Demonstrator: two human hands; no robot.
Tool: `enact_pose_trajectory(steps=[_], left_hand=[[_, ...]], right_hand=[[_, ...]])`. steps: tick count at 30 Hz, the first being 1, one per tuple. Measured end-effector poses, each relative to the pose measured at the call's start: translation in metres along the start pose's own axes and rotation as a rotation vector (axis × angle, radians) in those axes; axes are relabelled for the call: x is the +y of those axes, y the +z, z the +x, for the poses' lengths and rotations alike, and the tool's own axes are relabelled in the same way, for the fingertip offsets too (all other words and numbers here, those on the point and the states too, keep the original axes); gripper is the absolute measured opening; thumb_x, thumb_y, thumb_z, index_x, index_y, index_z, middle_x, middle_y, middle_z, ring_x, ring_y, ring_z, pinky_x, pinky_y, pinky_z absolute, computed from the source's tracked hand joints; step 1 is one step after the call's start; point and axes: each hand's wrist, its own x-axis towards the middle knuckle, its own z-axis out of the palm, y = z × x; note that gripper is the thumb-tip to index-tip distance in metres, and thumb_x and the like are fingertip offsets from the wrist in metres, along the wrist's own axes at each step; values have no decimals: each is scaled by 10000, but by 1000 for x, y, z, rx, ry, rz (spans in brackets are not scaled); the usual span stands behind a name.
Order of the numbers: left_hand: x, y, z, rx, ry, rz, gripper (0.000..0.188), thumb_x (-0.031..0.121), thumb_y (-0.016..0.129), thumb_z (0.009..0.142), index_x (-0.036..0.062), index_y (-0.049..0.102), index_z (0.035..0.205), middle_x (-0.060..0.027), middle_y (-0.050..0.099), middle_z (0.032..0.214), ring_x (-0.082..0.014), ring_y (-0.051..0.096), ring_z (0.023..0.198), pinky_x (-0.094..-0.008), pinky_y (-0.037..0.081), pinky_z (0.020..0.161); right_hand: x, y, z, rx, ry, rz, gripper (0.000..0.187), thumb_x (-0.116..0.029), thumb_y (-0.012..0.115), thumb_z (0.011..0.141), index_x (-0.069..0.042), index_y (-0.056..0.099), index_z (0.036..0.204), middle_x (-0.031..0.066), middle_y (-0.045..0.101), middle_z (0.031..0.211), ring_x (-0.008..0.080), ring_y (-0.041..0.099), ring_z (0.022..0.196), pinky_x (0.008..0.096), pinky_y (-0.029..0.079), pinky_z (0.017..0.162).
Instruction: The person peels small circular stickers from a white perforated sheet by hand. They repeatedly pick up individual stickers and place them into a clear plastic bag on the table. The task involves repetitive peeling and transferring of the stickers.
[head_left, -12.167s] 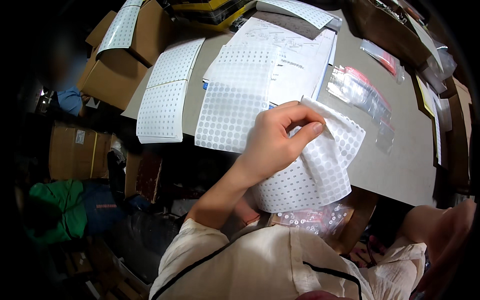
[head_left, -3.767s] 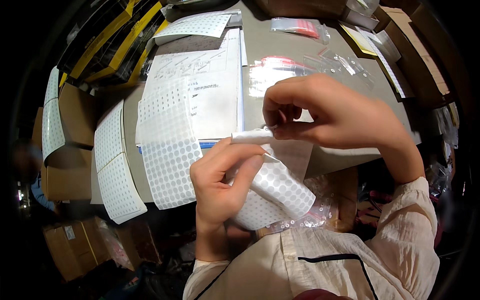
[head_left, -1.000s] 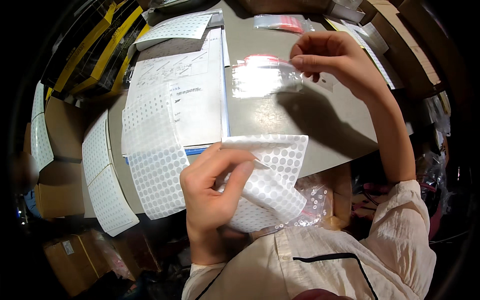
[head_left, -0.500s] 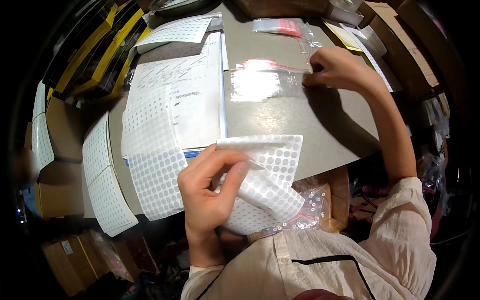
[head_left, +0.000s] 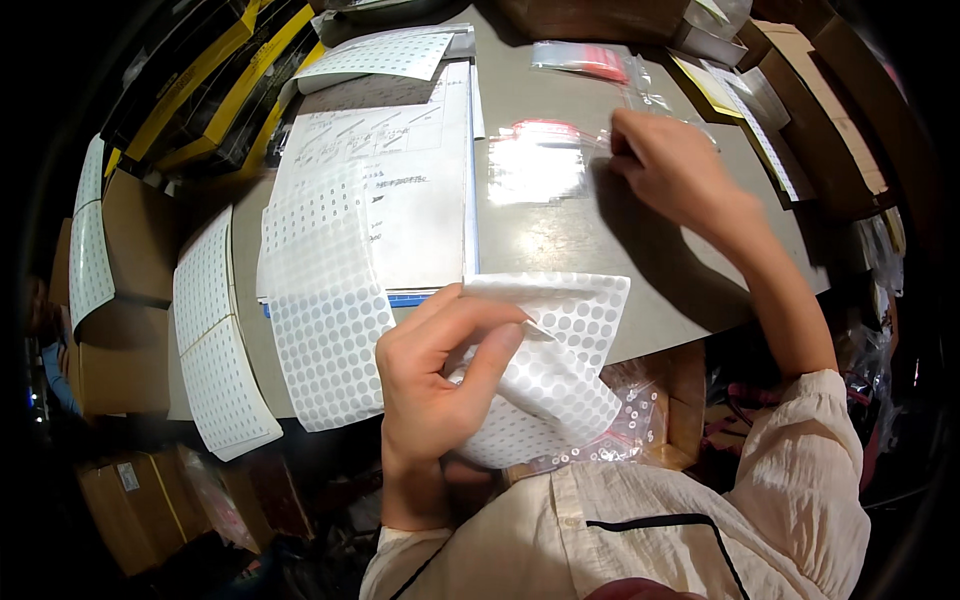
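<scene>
A folded sheet of round grey stickers (head_left: 590,392) is in my left hand (head_left: 440,375), pinched between thumb and curled fingers, over the table's near edge. My right hand (head_left: 665,165) is closed, its fingertips at the right end of a stack of clear zip bags (head_left: 537,168) with red seals. Glare whitens much of that stack. Whatever those fingertips hold, if anything, is hidden under the hand. Another sticker sheet (head_left: 325,330) lies left of my left hand, partly over handwritten papers (head_left: 420,225) and hanging over the table edge.
More red-and-clear bags (head_left: 580,60) lie farther back. Stacked label sheets (head_left: 215,340) hang over the left edge near cardboard boxes (head_left: 130,355). Below the near edge, a bag of small white rings (head_left: 635,410) sits in an open carton (head_left: 687,405). Cartons (head_left: 820,110) line the right side.
Relative to the table, my right hand has shifted left toward the bag stack, covering its right end. My left hand keeps its pinch on the sticker sheet. The view has shifted slightly.
</scene>
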Motion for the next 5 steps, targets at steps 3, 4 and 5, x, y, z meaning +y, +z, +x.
enact_pose_trajectory(steps=[3, 4, 5], left_hand=[[-1, 1, 1, -22, 64, 10, 117, -46, 726, 832, -4, 754, 937, -75, 691, 807, -148, 604, 653, -262, 426, 559], [-3, 1, 1, -25, 89, 13, 117, -45, 726, 833, -3, 754, 939, -81, 700, 816, -166, 621, 663, -268, 444, 569], [-2, 1, 1, -24, 88, 13, 117, -45, 726, 833, -3, 754, 939, -81, 700, 816, -166, 621, 663, -268, 444, 569]], right_hand=[[8, -34, 9, -322, 266, -50, 338, -296, 801, 848, 10, 676, 916, 204, 679, 846, 370, 669, 807, 442, 513, 744], [8, -39, 8, -260, 222, -23, 357, -300, 817, 849, 15, 655, 897, 181, 659, 797, 328, 634, 736, 424, 487, 696], [9, -41, 4, -196, 181, 6, 380, -303, 832, 851, 20, 635, 879, 158, 639, 748, 286, 598, 665, 406, 461, 648]])
